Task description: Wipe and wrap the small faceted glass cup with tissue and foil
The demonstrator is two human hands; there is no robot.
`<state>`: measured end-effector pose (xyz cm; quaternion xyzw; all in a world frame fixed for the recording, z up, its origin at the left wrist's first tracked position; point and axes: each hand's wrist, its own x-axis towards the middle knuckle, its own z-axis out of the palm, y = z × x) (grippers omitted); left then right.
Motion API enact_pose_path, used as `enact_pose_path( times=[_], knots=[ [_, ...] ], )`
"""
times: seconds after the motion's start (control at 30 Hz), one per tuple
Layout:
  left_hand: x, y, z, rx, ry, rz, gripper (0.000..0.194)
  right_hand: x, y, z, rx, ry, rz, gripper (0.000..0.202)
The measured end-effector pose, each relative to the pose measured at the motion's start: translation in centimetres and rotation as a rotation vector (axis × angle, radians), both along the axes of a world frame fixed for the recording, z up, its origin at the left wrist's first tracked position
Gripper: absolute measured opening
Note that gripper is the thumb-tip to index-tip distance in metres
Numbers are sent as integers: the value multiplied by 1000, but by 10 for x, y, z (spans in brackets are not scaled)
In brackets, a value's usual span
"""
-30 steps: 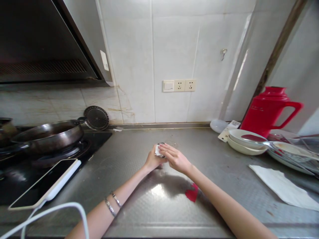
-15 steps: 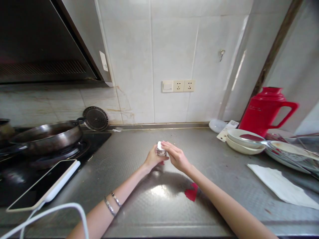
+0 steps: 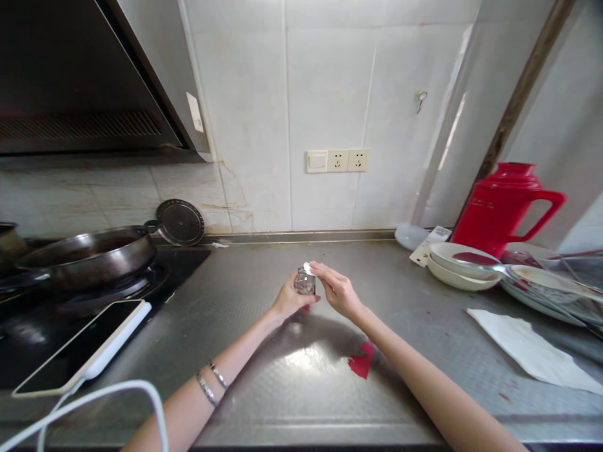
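My left hand is wrapped round a small clear glass jar, held upright above the steel counter. At the jar's mouth is a small white piece; whether it is folded tissue or a cap I cannot tell. The fingers of my right hand are pressed together against this white piece from the right. Below the hands, a torn red scrap lies on the counter. Another bit of red shows just under the jar, partly hidden by my left hand.
On the left are a stove with a steel pan and a phone with a white cable. To the right stand a red thermos jug, stacked bowls, a plate with utensils and a white paper napkin.
The white piece has shifted slightly up and right with my right hand's fingers, and more of the glass jar shows. My left hand stays almost in place.
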<state>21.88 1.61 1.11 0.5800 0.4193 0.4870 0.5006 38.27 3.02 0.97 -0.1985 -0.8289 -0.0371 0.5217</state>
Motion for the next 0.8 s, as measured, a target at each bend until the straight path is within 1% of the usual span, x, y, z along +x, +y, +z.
enact_pose_path(
  times=[0.1,0.23,0.3,0.37,0.43,0.5,0.57,0.67,0.73,0.8],
  knots=[
    [0,0,0,-7,-2,-17,54,0,0,-1,-31,33,-2,41],
    [-1,3,-1,-4,-5,-20,56,-2,-3,-2,-30,-18,43,40],
    [-2,4,-2,15,6,-10,54,-4,-3,-3,-87,27,47,37],
    [-2,4,-3,43,28,-7,49,-5,-2,-3,-201,124,29,33],
    [-1,3,-4,59,49,-17,48,-7,0,-1,-356,219,7,30],
    [-1,3,-5,72,69,-26,48,-8,-1,1,-521,277,17,30],
    [-1,3,-6,84,85,-24,49,-9,-3,4,-676,311,86,32],
    [-3,5,-7,104,117,-2,51,-12,-7,8,-869,348,262,44],
    [-4,8,-10,110,154,16,52,-15,-8,8,-940,379,332,55],
    [-6,11,-14,116,180,16,56,-16,-8,9,-962,413,329,59]
  ],
)
